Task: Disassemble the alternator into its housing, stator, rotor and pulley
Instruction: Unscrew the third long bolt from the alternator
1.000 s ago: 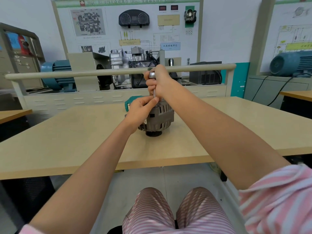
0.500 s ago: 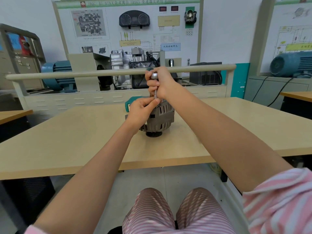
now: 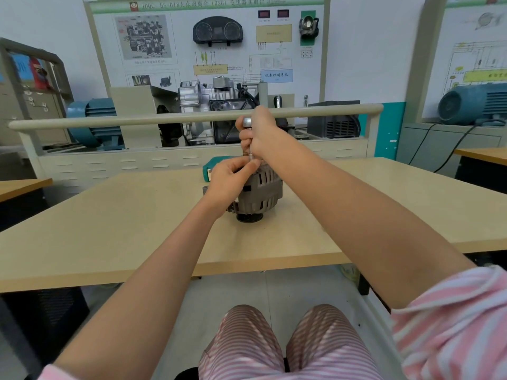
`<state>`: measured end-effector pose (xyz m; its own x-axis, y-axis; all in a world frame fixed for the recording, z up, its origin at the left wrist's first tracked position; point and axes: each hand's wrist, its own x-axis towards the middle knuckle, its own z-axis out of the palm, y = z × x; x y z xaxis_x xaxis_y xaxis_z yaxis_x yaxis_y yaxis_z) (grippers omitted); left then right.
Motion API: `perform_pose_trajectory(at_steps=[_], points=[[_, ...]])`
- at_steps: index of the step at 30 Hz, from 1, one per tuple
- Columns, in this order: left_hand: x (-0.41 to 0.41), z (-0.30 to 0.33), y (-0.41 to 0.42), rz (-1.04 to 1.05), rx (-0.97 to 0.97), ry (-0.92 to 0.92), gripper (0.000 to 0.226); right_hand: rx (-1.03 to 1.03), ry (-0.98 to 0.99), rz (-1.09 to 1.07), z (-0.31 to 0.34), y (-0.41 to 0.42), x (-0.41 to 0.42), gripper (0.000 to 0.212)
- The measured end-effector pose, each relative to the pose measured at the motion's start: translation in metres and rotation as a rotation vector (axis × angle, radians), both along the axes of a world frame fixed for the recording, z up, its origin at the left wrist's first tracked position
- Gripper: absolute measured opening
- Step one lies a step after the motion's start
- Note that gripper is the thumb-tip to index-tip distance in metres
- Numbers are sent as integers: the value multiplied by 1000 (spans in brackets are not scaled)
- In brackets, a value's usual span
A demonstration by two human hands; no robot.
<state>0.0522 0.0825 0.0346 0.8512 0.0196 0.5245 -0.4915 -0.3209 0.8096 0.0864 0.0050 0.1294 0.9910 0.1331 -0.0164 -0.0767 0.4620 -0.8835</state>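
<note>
A pale wooden table (image 3: 109, 229) carries the alternator (image 3: 259, 194), standing pulley-down near its middle. A teal case (image 3: 212, 164) lies at the far edge behind it.

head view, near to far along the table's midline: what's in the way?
Table's near edge → alternator, standing on its pulley → teal case behind it → beige rail → gearbox → training board on the wall.

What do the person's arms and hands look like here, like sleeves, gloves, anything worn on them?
Both forearms are bare. The left hand and right hand wear no gloves, and no watch or rings show. Short pink-and-white striped sleeves cover the upper arms, matching the striped trousers on the lap.
</note>
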Motion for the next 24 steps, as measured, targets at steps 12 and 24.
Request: perform_pose_trajectory(at_steps=[12,24], points=[[-2,3,3,-36,44,44,16,-46,-62,483,-4,-17,2,26],[0,1,-2,43,20,52,26,102,-84,-449,-7,11,-4,28]])
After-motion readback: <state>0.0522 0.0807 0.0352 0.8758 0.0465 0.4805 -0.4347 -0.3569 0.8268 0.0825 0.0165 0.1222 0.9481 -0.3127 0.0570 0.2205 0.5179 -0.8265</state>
